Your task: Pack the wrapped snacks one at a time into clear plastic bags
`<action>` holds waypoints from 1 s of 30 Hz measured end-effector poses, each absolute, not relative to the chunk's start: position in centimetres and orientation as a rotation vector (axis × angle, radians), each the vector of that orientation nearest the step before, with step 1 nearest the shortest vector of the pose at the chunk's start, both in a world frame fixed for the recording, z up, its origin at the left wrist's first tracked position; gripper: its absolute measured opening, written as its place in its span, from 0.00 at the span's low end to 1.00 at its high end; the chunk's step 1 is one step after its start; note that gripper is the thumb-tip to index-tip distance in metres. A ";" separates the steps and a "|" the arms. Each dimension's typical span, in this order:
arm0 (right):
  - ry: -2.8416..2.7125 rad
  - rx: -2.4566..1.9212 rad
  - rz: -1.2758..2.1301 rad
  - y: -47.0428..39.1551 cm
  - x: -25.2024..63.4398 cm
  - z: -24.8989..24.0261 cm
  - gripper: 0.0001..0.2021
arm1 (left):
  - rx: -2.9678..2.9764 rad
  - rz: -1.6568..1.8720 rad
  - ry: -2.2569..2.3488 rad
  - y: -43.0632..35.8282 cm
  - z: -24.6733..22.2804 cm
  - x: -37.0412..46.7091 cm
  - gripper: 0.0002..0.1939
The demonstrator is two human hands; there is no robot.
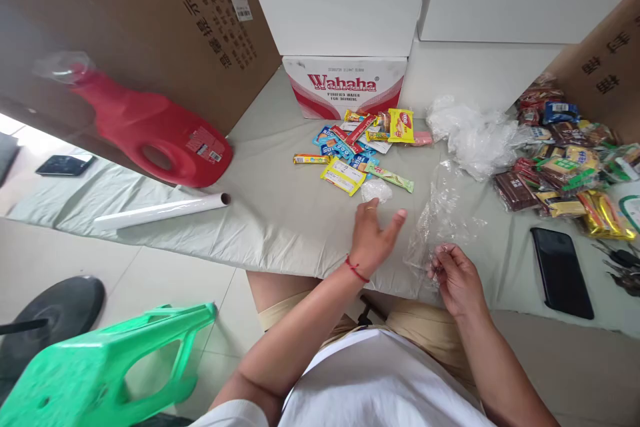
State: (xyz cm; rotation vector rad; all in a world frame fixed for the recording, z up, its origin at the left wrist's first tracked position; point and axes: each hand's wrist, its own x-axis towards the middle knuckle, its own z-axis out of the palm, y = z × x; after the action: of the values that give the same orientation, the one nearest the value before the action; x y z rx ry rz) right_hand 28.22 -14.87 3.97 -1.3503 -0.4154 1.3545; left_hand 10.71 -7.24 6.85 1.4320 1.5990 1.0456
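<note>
My left hand (373,233) is open, thumb and fingers spread, just in front of a small clear plastic piece (377,191). My right hand (454,277) pinches the near edge of a clear plastic bag (437,220) that lies flat on the cloth-covered table (285,227). Beyond my left hand is a loose pile of wrapped snacks: a yellow packet (343,175), a green stick packet (391,177), blue packets (330,145), a red stick packet (361,133) and an upper yellow packet (401,125).
A Wahaha box (345,88) stands behind the snacks. Crumpled plastic bags (473,137) and a larger snack heap (565,160) lie right, near a black phone (563,272). On the left are a red jug (160,133), a white roll (165,211) and a green stool (100,367).
</note>
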 end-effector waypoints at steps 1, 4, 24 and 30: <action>-0.431 -1.354 1.329 -15.1 28.1 3.8 0.22 | 1.506 1.008 1.586 -7.4 7.4 12.0 0.39; -0.518 -1.358 1.234 -15.7 28.0 3.4 0.22 | 1.794 0.997 1.524 -10.3 7.9 15.9 0.50; -0.376 -1.390 1.325 -17.4 29.3 4.1 0.22 | 0.954 1.157 1.511 -7.8 6.8 9.8 0.10; -0.508 -1.546 1.363 -19.6 30.2 4.5 0.22 | 0.641 1.107 1.526 -11.0 6.6 4.9 0.12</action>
State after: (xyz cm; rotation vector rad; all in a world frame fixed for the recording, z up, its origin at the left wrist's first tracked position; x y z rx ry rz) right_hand 30.22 -19.61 4.46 -1.5464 -0.5079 1.3631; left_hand 4.90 -10.99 6.62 0.6408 1.5259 1.1071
